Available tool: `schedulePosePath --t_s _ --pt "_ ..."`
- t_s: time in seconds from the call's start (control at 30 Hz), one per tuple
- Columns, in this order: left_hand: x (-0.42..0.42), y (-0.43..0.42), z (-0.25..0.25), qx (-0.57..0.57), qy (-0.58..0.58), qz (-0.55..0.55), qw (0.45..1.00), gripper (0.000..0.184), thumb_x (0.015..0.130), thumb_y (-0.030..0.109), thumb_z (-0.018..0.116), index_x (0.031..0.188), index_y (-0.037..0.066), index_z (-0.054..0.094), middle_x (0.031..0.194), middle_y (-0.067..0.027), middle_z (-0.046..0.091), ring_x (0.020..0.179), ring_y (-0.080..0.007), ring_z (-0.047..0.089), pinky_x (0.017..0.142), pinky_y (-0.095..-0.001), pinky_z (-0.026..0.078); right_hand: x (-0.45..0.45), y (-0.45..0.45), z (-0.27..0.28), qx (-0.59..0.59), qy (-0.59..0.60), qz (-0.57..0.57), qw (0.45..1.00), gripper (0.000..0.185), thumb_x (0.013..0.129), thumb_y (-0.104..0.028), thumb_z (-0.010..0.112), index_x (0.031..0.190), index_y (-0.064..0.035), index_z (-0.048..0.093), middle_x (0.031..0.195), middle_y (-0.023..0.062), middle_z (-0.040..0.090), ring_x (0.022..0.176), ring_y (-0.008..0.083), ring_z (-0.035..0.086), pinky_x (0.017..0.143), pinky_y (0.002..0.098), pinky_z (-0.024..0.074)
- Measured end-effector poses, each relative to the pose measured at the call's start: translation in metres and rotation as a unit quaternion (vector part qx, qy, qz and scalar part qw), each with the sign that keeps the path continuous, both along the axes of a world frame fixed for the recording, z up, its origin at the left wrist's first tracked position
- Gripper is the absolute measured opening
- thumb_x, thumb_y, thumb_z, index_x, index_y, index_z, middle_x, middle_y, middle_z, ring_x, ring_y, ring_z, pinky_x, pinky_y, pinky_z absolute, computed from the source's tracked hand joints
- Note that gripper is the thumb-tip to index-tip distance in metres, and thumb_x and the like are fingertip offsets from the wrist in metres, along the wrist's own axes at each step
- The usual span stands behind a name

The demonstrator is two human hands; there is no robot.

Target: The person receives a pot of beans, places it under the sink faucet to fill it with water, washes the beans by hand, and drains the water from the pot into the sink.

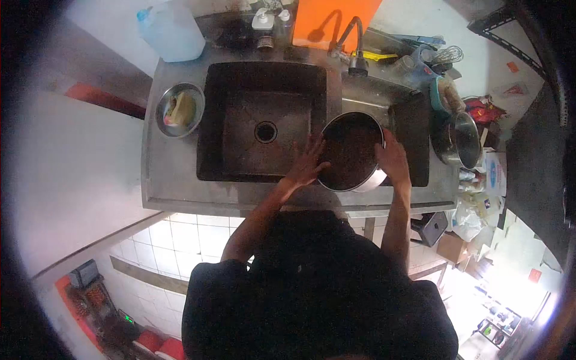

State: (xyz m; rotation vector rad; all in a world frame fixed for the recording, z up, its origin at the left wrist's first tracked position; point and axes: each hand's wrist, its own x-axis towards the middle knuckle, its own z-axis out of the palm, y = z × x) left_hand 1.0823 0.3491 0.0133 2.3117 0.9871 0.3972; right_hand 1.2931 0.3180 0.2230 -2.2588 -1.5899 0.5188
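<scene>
A round, deep metal pan (375, 180) with a dark inside and a pale outer wall is over the right sink basin (414, 144), tilted a little. My right hand (393, 159) grips its right rim, with fingertips over the inner edge. At the pan's left side, my left hand (307, 163) has its fingers spread, and the thumb and fingertips touch the rim. What lies under the pan is hidden. Behind it, a black faucet (358, 63) hangs over the basin.
The left sink basin (267, 105) has a round drain. A metal bowl (196, 123) with a sponge-like item stands left. At the back are a translucent jug (174, 33), a pump bottle (263, 21) and an orange board (318, 21). A steel pot (465, 141) and a whisk (449, 55) are right.
</scene>
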Motion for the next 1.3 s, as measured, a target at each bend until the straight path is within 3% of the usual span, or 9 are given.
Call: schedulePosePath --t_s 0.07,0.2,0.37,0.4,0.47,0.87,1.07,1.2,1.3 --pt "-0.003 0.002 0.003 -0.066 -0.074 -0.002 0.995 0.078 0.095 0.059 0.025 0.149 0.003 0.019 0.158 -0.0103 0.005 0.144 -0.0367 -0.002 0.106 -0.0697 -0.006 -0.016 0.009 0.023 -0.111 0.073 -0.042 0.99 0.041 0.087 -0.02 0.049 0.126 -0.0044 0.047 0.089 0.0237 0.064 0.08 0.0414 0.063 0.075 0.0505 0.05" --pt "-0.006 0.0 -0.003 -0.07 -0.042 0.002 0.997 0.077 0.095 0.058 0.026 0.149 0.003 0.017 0.158 -0.0112 0.005 0.144 -0.037 -0.001 0.106 -0.0692 -0.006 -0.018 0.013 0.008 -0.095 0.063 -0.014 0.993 0.043 0.088 -0.019 0.047 0.128 -0.0028 0.045 0.095 0.0242 0.063 0.081 0.0399 0.064 0.074 0.0481 0.0511" --pt "-0.007 0.001 -0.009 -0.069 -0.099 0.001 0.993 0.078 0.095 0.059 0.024 0.15 0.005 0.014 0.158 -0.0097 0.001 0.143 -0.0411 0.0 0.107 -0.0686 -0.006 -0.006 0.014 -0.024 -0.01 -0.14 0.068 0.988 0.043 0.087 -0.018 0.047 0.127 -0.0025 0.046 0.114 0.0247 0.058 0.099 0.0424 0.059 0.087 0.0538 0.0443" --pt "-0.008 0.0 -0.006 -0.07 -0.1 0.001 0.992 0.078 0.095 0.059 0.024 0.15 0.005 0.014 0.158 -0.0097 0.001 0.143 -0.0411 0.0 0.107 -0.0686 -0.006 -0.01 0.015 -0.019 -0.012 -0.141 0.068 0.988 0.043 0.087 -0.018 0.047 0.127 -0.0025 0.046 0.114 0.0247 0.058 0.099 0.0424 0.059 0.087 0.0538 0.0443" --pt "-0.01 -0.001 -0.001 -0.085 -0.079 0.002 0.993 0.077 0.095 0.059 0.022 0.15 0.006 0.014 0.158 -0.0091 0.001 0.143 -0.0418 -0.003 0.107 -0.0674 -0.007 -0.018 0.019 -0.01 0.002 -0.041 0.051 0.998 0.041 0.084 -0.013 0.045 0.123 -0.0011 0.048 0.085 0.0223 0.065 0.071 0.0363 0.066 0.073 0.0474 0.052" --pt "-0.01 -0.001 -0.034 -0.023 -0.06 -0.022 0.998 0.072 0.097 0.054 0.025 0.151 0.009 0.01 0.158 -0.0089 0.001 0.143 -0.0415 -0.006 0.107 -0.0676 -0.006 -0.026 0.016 -0.004 0.035 -0.05 0.067 0.996 0.043 0.085 -0.017 0.05 0.125 -0.0007 0.046 0.1 0.0266 0.063 0.096 0.0434 0.06 0.085 0.0514 0.0464" --pt "-0.011 -0.001 -0.017 -0.039 -0.069 -0.004 0.997 0.071 0.097 0.054 0.024 0.151 0.009 0.011 0.158 -0.0087 -0.001 0.143 -0.0416 -0.006 0.107 -0.0687 -0.004 -0.022 0.019 -0.02 0.067 -0.131 0.084 0.986 0.042 0.085 -0.017 0.052 0.123 0.0003 0.048 0.092 0.0266 0.063 0.089 0.0457 0.06 0.078 0.0536 0.0484" --pt "-0.01 -0.002 -0.023 -0.038 -0.065 -0.001 0.997 0.071 0.097 0.054 0.024 0.151 0.009 0.012 0.158 -0.0096 -0.001 0.143 -0.0408 -0.005 0.107 -0.0684 -0.003 -0.029 0.025 -0.007 -0.003 -0.071 0.059 0.996 0.042 0.085 -0.018 0.053 0.122 0.0013 0.048 0.093 0.0274 0.063 0.088 0.0456 0.06 0.077 0.0547 0.0484" --pt "-0.01 -0.001 -0.029 -0.034 -0.033 -0.015 0.999 0.071 0.097 0.054 0.025 0.151 0.008 0.012 0.158 -0.0107 0.001 0.143 -0.0409 -0.004 0.108 -0.0679 -0.001 -0.025 0.022 -0.017 0.055 -0.167 0.13 0.976 0.043 0.085 -0.017 0.051 0.124 0.001 0.047 0.093 0.0285 0.063 0.088 0.0461 0.06 0.08 0.0545 0.0482"
